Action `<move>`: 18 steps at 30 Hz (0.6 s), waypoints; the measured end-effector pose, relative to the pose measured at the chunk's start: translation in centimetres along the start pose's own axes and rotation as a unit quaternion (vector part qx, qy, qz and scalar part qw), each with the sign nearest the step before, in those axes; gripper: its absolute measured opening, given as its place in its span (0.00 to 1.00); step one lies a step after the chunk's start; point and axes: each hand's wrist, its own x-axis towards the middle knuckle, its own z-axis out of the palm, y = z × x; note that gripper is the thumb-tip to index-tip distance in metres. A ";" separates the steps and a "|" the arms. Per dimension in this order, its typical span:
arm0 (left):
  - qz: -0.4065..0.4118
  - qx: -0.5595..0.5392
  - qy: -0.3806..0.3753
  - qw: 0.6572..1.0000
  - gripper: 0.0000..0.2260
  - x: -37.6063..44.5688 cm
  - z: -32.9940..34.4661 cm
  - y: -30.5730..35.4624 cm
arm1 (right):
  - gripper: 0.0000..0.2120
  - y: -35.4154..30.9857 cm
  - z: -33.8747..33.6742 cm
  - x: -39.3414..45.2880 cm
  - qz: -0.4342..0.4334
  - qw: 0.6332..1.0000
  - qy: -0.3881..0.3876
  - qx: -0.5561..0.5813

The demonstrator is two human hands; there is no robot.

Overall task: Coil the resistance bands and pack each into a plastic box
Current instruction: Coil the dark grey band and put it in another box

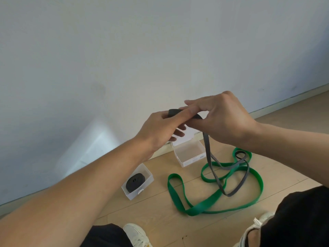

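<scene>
Shoes: 2 pale shoes (137, 235) at 6 o'clock and 5 o'clock on the wooden floor (160, 216); dark trouser legs beside them.
Green band (179, 198): lies loose on the floor at 5 o'clock, in wide open loops.
Grey band (208, 154): its coiled end is up between both hands; the rest hangs down and trails over the green band.
Left box (147, 177): clear plastic, at 7 o'clock, open; 1 coiled black band (135, 181) lies inside.
Right box (190, 155): clear plastic, below the hands by the wall (124, 50), lid up.
Left hand (160, 129): fingers curled around the grey coil.
Right hand (224, 118): thumb and fingers pinch the same coil at its right side.
</scene>
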 end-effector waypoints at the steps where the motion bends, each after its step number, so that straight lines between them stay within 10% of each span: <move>1: 0.009 0.005 0.006 1.000 0.22 0.1 -0.1 0.0 | 0.17 0.0 0.1 0.0 -0.003 1.000 0.000 0.009; 18: -0.031 -0.315 -0.132 0.939 0.31 0.4 -0.5 -0.2 | 0.07 -0.1 0.3 0.9 -0.017 0.980 0.003 0.201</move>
